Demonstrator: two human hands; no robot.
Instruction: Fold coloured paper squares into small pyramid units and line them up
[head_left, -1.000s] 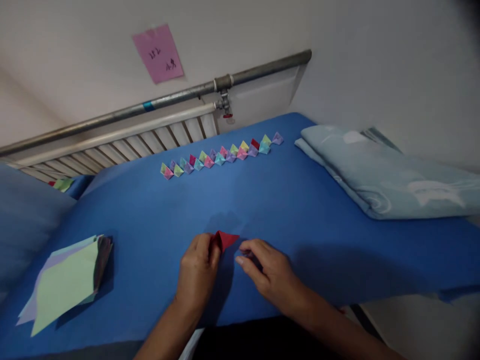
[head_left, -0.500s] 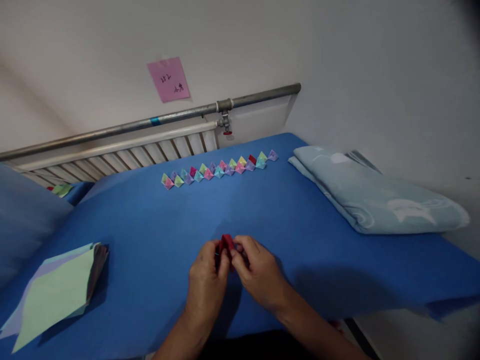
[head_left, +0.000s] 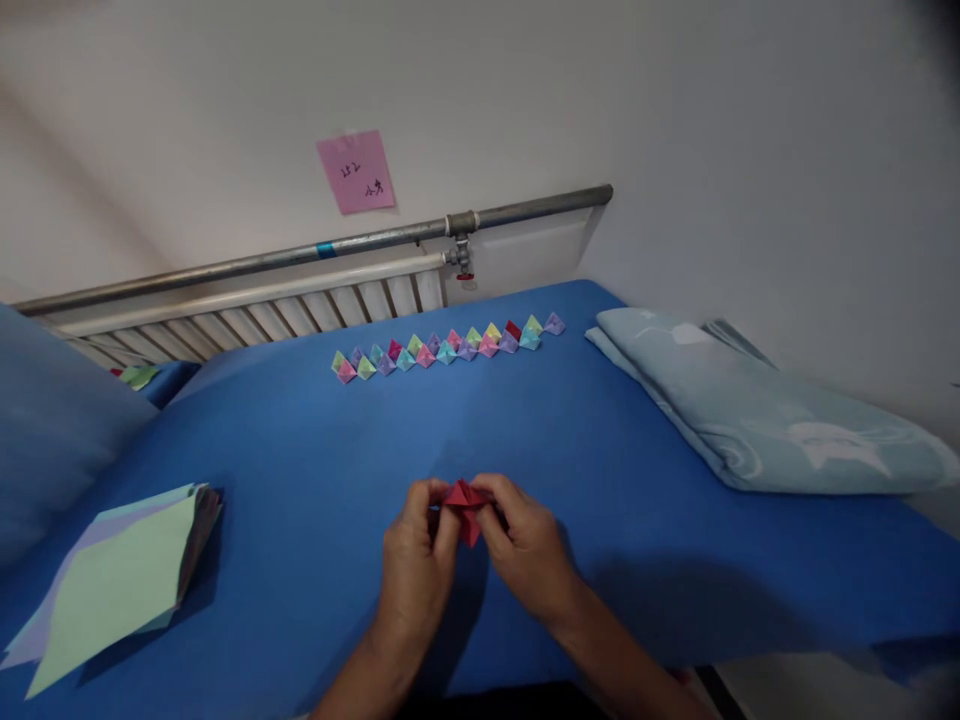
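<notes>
A small folded red paper piece [head_left: 466, 502] is held up between both hands, above the blue-covered surface [head_left: 300, 440]. My left hand [head_left: 416, 550] pinches its left side between thumb and fingers. On its right side my right hand [head_left: 529, 545] has a similar pinch. The paper shows a peaked top and a point hanging below. Farther back, several small folded paper pieces [head_left: 448, 351] in pink, green, purple, blue, yellow and red stand in two staggered rows. A stack of coloured paper sheets [head_left: 120, 580], light green on top, lies at the left.
A folded light-blue blanket [head_left: 750, 410] lies at the right by the wall. Behind the surface are a metal pipe [head_left: 270, 262] and a white radiator [head_left: 322, 305]. A pink note [head_left: 356, 172] is stuck on the wall. Blue fabric [head_left: 52, 430] hangs at the left edge.
The red paper has turned and spread wider between the fingers, showing more of its faces. My hands have moved slightly apart. The view has shifted a little, so the background sits lower and more to the right.
</notes>
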